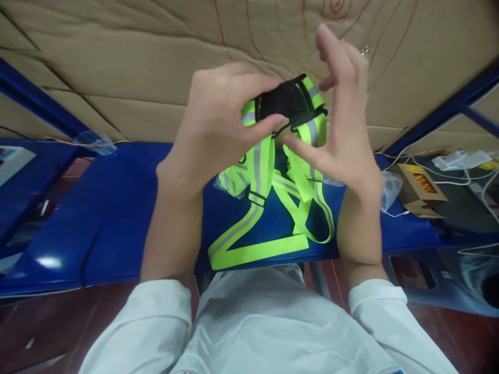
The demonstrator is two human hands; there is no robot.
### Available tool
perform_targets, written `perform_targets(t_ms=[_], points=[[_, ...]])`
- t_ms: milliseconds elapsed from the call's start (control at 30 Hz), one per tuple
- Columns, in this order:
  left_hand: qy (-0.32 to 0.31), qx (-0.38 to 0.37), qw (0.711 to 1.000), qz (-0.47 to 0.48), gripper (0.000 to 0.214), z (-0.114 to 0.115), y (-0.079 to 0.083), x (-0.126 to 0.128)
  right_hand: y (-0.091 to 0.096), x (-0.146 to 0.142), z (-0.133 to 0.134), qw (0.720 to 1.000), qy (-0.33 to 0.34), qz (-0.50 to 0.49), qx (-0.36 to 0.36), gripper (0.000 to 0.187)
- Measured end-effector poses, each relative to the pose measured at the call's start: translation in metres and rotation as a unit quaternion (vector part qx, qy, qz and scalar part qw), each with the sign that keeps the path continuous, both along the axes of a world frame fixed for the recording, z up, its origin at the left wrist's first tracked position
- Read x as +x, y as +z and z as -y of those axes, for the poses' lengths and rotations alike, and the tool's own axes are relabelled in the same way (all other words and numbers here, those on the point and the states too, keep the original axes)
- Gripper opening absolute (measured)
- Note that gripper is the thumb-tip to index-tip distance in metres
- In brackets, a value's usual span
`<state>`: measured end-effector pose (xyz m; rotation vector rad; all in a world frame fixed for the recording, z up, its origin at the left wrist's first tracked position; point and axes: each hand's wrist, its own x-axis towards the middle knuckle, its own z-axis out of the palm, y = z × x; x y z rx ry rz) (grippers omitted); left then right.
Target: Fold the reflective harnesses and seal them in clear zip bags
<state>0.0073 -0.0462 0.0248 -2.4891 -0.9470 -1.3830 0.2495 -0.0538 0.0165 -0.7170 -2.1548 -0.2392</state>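
My left hand (pixel 218 124) is closed round the top of a neon-yellow reflective strap vest (pixel 259 218), pinching its black buckle band (pixel 286 101) between thumb and fingers. My right hand (pixel 343 130) stands beside the buckle with fingers spread upward. Its thumb and one fingertip touch the strap just under the black part. The vest's grey-striped straps hang down from both hands onto the blue surface (pixel 117 208) in front of me.
Brown cardboard sheets (pixel 136 62) with red pen marks cover the back. A small open cardboard box (pixel 419 189), white cables (pixel 460 171) and clear plastic wrappers (pixel 95 140) lie on the blue surface at right and left. Red-brown floor shows below.
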Motion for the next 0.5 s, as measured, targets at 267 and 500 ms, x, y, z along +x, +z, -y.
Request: perform_targets(t_ms=[267, 500], points=[[-0.048, -0.088, 0.992, 0.072, 0.036, 0.0, 0.002, -0.003, 0.001, 0.022, -0.018, 0.975, 0.075, -0.046, -0.203, 0.075], [-0.209, -0.206, 0.905, 0.309, 0.042, -0.032, -0.03, 0.024, -0.02, 0.001, -0.034, 0.924, 0.156, -0.213, -0.277, 0.059]])
